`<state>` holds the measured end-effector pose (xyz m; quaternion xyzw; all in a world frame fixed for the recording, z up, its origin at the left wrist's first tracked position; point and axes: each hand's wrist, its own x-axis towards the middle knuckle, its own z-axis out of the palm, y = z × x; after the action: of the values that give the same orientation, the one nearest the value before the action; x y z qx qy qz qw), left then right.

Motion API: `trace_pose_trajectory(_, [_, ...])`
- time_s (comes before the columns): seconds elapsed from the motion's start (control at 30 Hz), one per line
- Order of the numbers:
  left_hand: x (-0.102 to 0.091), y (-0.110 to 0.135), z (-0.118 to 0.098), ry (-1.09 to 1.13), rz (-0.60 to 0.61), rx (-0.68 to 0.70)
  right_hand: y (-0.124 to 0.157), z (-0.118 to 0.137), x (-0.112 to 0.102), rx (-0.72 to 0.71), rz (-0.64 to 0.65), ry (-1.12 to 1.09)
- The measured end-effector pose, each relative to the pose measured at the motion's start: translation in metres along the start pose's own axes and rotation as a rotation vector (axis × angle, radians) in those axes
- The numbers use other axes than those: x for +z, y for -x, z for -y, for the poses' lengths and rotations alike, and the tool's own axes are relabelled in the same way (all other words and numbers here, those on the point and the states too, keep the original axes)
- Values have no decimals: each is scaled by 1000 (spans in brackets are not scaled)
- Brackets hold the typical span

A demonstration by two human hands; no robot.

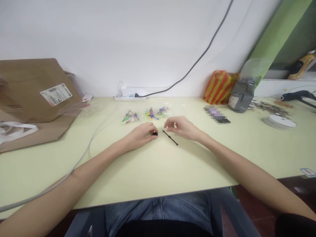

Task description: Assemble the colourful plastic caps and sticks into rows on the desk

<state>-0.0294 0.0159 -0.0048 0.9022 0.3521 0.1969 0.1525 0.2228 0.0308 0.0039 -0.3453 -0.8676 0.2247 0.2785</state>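
Note:
My left hand (145, 134) is closed, with a small black disc-like piece (155, 134) pinched at the fingertips just above the table. Right of it, a thin black arrow-shaped stick (170, 137) lies slantwise on the pale yellow-green table (158, 164). My right hand (181, 127) hovers beside the stick's upper end, its fingers curved and slightly apart, with nothing seen between them. Just beyond both hands lie small clear bags of colourful plastic pieces (150, 114).
A white power strip (128, 97) sits against the wall with a dark cable (182, 79). Cardboard (32, 95) stands at left, and a grey cord (84, 154) crosses over my left forearm. At right are a phone (217, 115), a striped bag (219, 87), a grey bag (240, 97) and a white spool (280, 121).

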Motion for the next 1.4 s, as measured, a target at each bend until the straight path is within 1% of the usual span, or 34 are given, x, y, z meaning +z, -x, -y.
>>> trace_pose_trajectory(0.07, [-1, 0, -1, 15, 12, -19, 1, -1, -1, -2, 128, -7])
trace_pose_trajectory(0.13, [-1, 1, -1, 47, 29, -54, 1, -2, 1, 9, 170, 18])
trace_pose_trajectory(0.23, [-1, 1, -2, 100, 54, -101, 2, 0, 7, 26, 146, 44])
trace_pose_trajectory(0.33, [-1, 1, -4, 127, 58, -105, 3, 2, 10, 39, 115, 34])
trace_pose_trajectory(0.5, [-4, 0, -7, 161, 64, -86, 2, 0, 7, 50, 149, -14])
trace_pose_trajectory(0.7, [-2, 1, -7, 219, 94, -55, 2, 1, 9, -6, 156, 54])
trace_pose_trajectory(0.83, [0, 1, -6, 148, 87, -33, 2, 3, 11, -19, 153, 94])
trace_pose_trajectory(1.0, [0, 1, -8, 28, 92, -4, 3, 3, 12, -29, 154, 93])
trace_pose_trajectory(1.23, [1, 1, -9, -31, 87, -27, 4, 8, 10, -2, 159, 99])
trace_pose_trajectory(1.4, [1, 1, -8, -50, 89, -11, 5, 14, 8, -32, 188, 82])
